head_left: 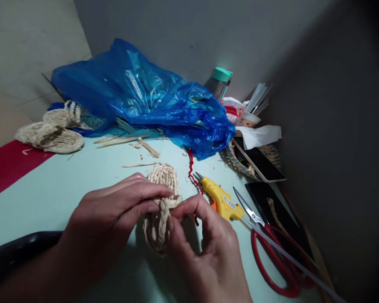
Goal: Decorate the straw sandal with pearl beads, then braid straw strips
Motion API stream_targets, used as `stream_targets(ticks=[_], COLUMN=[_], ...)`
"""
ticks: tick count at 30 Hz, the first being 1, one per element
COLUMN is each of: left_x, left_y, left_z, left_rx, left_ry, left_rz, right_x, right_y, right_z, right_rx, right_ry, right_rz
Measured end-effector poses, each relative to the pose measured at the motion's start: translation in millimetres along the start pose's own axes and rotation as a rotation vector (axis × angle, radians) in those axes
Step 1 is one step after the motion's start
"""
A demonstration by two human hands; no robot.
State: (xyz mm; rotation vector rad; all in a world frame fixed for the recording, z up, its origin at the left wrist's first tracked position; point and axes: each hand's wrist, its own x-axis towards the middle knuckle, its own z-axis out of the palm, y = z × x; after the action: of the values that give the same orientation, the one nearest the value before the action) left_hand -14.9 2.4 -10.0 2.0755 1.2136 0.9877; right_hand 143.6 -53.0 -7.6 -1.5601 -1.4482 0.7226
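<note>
A small oval sole woven from pale braided straw (162,202) lies on the light green table (63,185) in front of me. My left hand (113,210) rests across its middle, fingers pressed together on a braided strap. My right hand (202,240) pinches the same strap from the right side, thumb and forefinger closed on it. A red string (191,168) trails from beside the sole toward the back.
A yellow glue gun (221,200) and red-handled scissors (271,252) lie right of my hands. A crumpled blue plastic bag (145,97) fills the back. Woven straw pieces (50,134) sit at far left. A phone (259,162), cup, and teal-lidded bottle (219,82) stand at right.
</note>
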Motion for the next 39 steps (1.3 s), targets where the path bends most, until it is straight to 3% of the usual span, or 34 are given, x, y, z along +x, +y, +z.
stream_targets(ticks=[6, 11, 13, 16, 20, 25, 33, 37, 39], left_x=[-3, 2, 3, 3, 1, 3, 7, 9, 10], left_y=[6, 9, 9, 11, 12, 10, 9, 9, 9], left_z=[2.9, 3.3, 2.6, 2.5, 3.5, 4.7, 4.8, 4.0, 3.0], left_rx=[0.057, 0.039, 0.030, 0.032, 0.034, -0.140, -0.291, -0.550, -0.614], left_ry=[0.078, 0.043, 0.039, 0.046, 0.059, 0.072, 0.003, -0.064, -0.077], left_rz=[-0.097, -0.148, -0.141, -0.143, -0.171, -0.298, -0.282, -0.444, -0.461], right_x=[-1, 2, 1, -1, -1, 5, 9, 9, 9], right_y=[8, 12, 10, 5, 4, 9, 9, 10, 11], right_z=[-6, -9, -6, -1, -4, -9, -8, -8, -7], right_rx=[0.056, 0.082, 0.114, 0.137, 0.072, 0.014, 0.085, 0.070, 0.045], right_ry=[-0.018, -0.072, -0.038, 0.014, -0.056, -0.080, -0.098, -0.087, -0.046], right_rz=[-0.240, -0.445, -0.423, -0.268, -0.125, -0.163, -0.095, -0.181, -0.245])
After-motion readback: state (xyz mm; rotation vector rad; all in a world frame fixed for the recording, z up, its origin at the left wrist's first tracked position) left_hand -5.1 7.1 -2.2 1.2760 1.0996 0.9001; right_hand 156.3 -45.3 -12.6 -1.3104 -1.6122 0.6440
